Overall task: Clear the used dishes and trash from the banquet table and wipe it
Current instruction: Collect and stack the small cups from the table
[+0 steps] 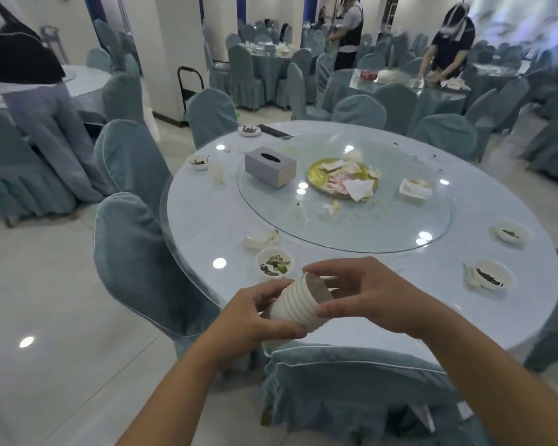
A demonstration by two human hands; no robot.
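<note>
From the head camera, both hands meet over the near edge of the round table [207, 239], clamped on a nested stack of paper cups [298, 302] held on its side. The left hand [258, 317] curls around the stack's base from below, while the right hand [364, 294] pinches the open rim end with thumb and fingers. The cups sit above the table edge, just over the back of the nearest chair [351, 381].

Judging by what lies on the table, the cups look gathered, but most of the clearing is left. A small bowl with food scraps [274, 262] sits just beyond the hands near the near edge, with a crumpled white piece beside it. Two more dirty bowls [488, 274] rest near the right edge, and another two stand at the left and far-left edge. On the glass turntable [400, 230] in the middle, a gold plate [319, 173] is heaped with used napkins and scraps, a tissue box [270, 166] stands to its left, and a white dish [414, 188] sits to its right. Crumbs and smears dot the glass, so I judge that wiping has not begun.
</note>
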